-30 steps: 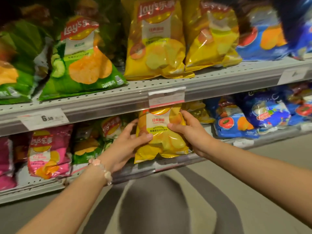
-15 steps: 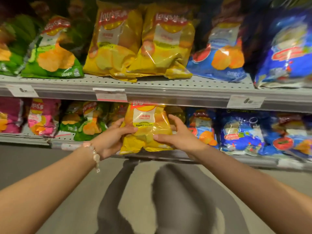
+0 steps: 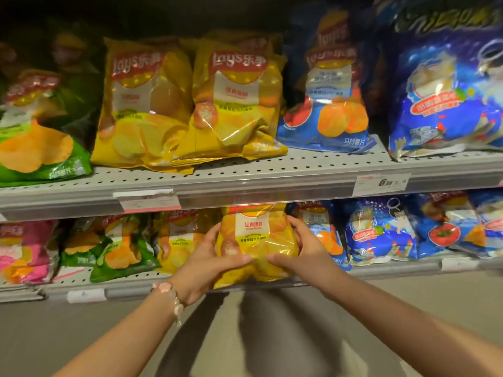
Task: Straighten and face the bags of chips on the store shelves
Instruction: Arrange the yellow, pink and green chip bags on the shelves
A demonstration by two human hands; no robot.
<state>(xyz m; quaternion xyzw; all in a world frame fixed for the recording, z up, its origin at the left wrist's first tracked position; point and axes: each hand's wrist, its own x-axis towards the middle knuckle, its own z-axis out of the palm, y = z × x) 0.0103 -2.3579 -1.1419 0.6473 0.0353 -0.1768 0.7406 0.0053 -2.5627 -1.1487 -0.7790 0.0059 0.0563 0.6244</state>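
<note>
A yellow chip bag (image 3: 255,240) stands upright at the front of the lower shelf (image 3: 394,269), its label facing me and its top hidden behind the upper shelf's edge. My left hand (image 3: 206,262) grips its left side, thumb across the lower front. My right hand (image 3: 304,254) grips its right side the same way. Another yellow bag (image 3: 179,238) stands just to its left, a blue bag (image 3: 324,232) just to its right.
The upper shelf (image 3: 272,170) carries green (image 3: 35,148), two yellow (image 3: 141,110) and blue (image 3: 326,99) bags. Pink (image 3: 21,248) and green (image 3: 114,246) bags fill the lower shelf's left, blue ones (image 3: 381,232) its right. Price tags (image 3: 381,182) line the edges. Grey floor lies below.
My view has swung right and come closer to the shelves. Both hands still hold the yellow bag, now set more upright and square under the upper shelf's edge.
</note>
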